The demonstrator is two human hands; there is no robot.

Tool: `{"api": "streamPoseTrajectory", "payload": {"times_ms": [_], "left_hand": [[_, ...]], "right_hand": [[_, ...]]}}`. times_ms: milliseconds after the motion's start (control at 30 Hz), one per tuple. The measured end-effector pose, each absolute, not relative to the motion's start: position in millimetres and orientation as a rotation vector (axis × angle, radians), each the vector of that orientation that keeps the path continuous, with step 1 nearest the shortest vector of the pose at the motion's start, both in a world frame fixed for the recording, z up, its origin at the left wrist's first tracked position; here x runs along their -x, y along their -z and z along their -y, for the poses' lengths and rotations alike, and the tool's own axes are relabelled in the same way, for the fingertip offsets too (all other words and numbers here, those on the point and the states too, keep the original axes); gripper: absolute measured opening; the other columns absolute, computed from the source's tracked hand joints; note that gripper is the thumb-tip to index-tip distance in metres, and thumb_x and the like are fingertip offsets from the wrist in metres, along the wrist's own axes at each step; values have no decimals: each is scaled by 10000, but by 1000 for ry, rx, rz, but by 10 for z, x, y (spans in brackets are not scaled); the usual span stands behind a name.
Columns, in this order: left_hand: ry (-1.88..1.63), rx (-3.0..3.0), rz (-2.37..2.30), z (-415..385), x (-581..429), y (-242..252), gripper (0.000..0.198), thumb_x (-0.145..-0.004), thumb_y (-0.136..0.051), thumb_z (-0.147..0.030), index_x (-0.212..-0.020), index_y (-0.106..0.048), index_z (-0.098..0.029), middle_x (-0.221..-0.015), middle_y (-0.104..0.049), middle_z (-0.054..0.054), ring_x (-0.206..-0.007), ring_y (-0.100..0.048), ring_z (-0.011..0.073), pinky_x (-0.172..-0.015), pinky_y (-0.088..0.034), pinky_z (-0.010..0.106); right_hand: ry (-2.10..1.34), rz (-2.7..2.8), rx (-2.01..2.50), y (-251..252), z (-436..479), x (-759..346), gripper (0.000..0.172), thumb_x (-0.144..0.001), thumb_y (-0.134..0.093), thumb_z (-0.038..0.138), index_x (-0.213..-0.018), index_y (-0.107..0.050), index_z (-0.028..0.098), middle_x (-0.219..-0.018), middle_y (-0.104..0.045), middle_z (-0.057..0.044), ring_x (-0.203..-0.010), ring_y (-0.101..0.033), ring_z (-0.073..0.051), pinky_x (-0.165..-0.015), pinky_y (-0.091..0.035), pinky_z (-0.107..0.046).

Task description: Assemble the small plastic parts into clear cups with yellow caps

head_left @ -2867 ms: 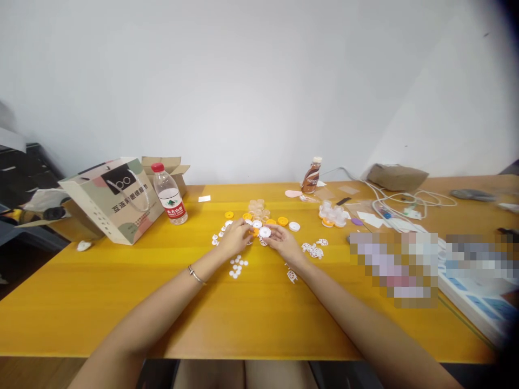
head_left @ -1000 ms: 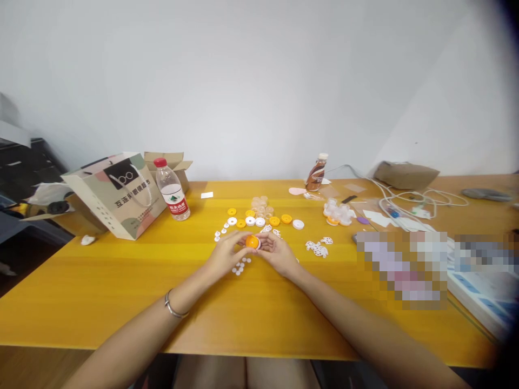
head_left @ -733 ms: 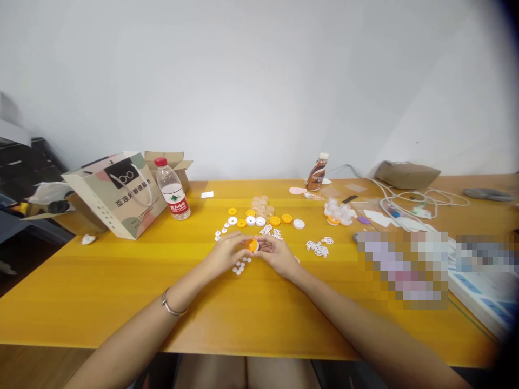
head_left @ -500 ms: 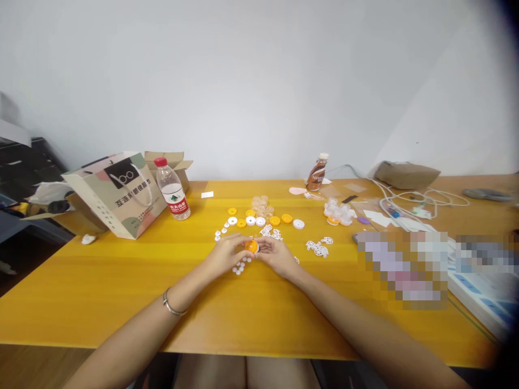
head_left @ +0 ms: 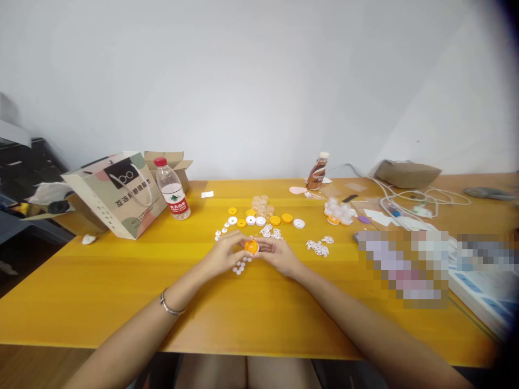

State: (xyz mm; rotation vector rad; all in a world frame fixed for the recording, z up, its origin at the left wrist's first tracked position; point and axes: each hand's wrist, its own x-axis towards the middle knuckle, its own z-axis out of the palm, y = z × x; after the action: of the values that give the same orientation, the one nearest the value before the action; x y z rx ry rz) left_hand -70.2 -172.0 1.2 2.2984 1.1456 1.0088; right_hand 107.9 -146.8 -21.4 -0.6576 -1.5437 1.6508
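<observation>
Between my two hands is a small round orange piece with a white rim and what looks like a clear cover (head_left: 252, 247). The fingers of my left hand (head_left: 224, 254) grip its left side, and those of my right hand (head_left: 279, 255) pinch its right edge. Just beyond my hands lie white discs (head_left: 260, 221) and yellow discs (head_left: 275, 220) in a loose row. Clear round cups (head_left: 263, 205) stand behind them. Small white round pieces (head_left: 239, 267) lie under my left hand, and white lacy cutout pieces (head_left: 317, 248) lie right of my right hand.
On the left stand a paper bag (head_left: 117, 200), a water bottle (head_left: 173, 192) and an open cardboard box (head_left: 182, 165). A brown drink bottle (head_left: 317, 173) stands at the back. Clustered clear cups (head_left: 338, 210), white cables (head_left: 405, 200) and a brown pouch (head_left: 406, 174) are on the right.
Both hands keep hold of the orange piece in nearly the same place. My right fingers and wrist have shifted slightly; the things on the table look unmoved.
</observation>
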Motion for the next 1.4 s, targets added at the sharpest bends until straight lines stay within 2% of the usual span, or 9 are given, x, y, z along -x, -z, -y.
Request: {"api": "streamPoseTrajectory", "payload": {"times_ms": [133, 300, 467, 667, 933, 1067, 1167, 1267, 1400], "left_hand": [[-1094, -2345, -1047, 1715, 719, -67, 291, -744, -593, -238, -1026, -576, -169, -868, -564, 54, -826, -527, 156, -784, -416, 299], [-1162, -2396, -981, 1749, 714, -102, 338, -771, -557, -236, -1104, -532, -190, -916, -504, 67, -870, -486, 173, -793, -409, 314], [-1153, -2554, -1049, 1745, 705, -49, 341, -811, -488, -231, -1149, -477, -189, -853, -480, 53, -802, -467, 159, -734, -409, 296], [-1085, -2857, -1067, 1730, 706, -57, 329, -843, -427, -205, -1170, -430, -172, -884, -503, 74, -836, -475, 163, -766, -399, 315], [-1021, -2991, -982, 1714, 759, -73, 330, -844, -425, -191, -1174, -434, -179, -912, -524, 90, -839, -490, 167, -751, -414, 314], [-1023, -2948, -954, 1707, 755, -76, 351, -839, -433, -166, -1190, -424, -180, -968, -531, 96, -897, -498, 168, -782, -423, 316], [-1072, -2823, -1002, 1722, 708, -75, 390, -816, -497, -239, -1196, -422, -186, -1082, -496, 111, -993, -483, 184, -836, -427, 331], [-1192, -2681, -1128, 1746, 639, -64, 378, -803, -518, -302, -1159, -454, -193, -1034, -513, 95, -952, -516, 177, -820, -452, 326], [-1242, -2633, -1192, 1775, 576, -59, 300, -833, -471, -258, -1122, -467, -180, -996, -541, 85, -944, -530, 166, -829, -453, 314]], "right_hand": [[-1706, 1430, 648, 179, 1467, -1084, 377, -607, -690, 206, -972, -592, 214, -821, -689, -8, -793, -634, -153, -854, -426, -355], [-1771, 1339, 648, 202, 1463, -1083, 208, -599, -710, 222, -790, -634, 184, -707, -679, 15, -679, -626, -114, -809, -451, -304], [-1901, 1110, 553, 216, 1487, -1069, 140, -639, -691, 261, -740, -632, 184, -766, -665, 20, -739, -616, -96, -819, -452, -260], [-1981, 1007, 581, 221, 1499, -1052, 176, -650, -681, 291, -768, -613, 179, -850, -659, -13, -827, -609, -122, -833, -449, -268], [-2097, 885, 589, 192, 1514, -1050, 146, -645, -688, 218, -755, -600, 177, -810, -656, 1, -805, -610, -102, -847, -435, -245], [-2066, 868, 608, 200, 1522, -1030, 151, -656, -679, 232, -776, -604, 181, -808, -653, 1, -807, -608, -108, -850, -432, -260], [-1987, 858, 605, 215, 1512, -1006, 154, -658, -675, 249, -780, -607, 185, -817, -653, -2, -821, -603, -120, -853, -427, -271], [-1917, 861, 616, 217, 1508, -989, 147, -655, -675, 262, -765, -614, 186, -796, -648, 2, -793, -595, -116, -840, -430, -266], [-1880, 826, 642, 210, 1521, -978, 119, -659, -671, 265, -734, -615, 191, -759, -631, 20, -738, -577, -88, -823, -436, -244]]}}
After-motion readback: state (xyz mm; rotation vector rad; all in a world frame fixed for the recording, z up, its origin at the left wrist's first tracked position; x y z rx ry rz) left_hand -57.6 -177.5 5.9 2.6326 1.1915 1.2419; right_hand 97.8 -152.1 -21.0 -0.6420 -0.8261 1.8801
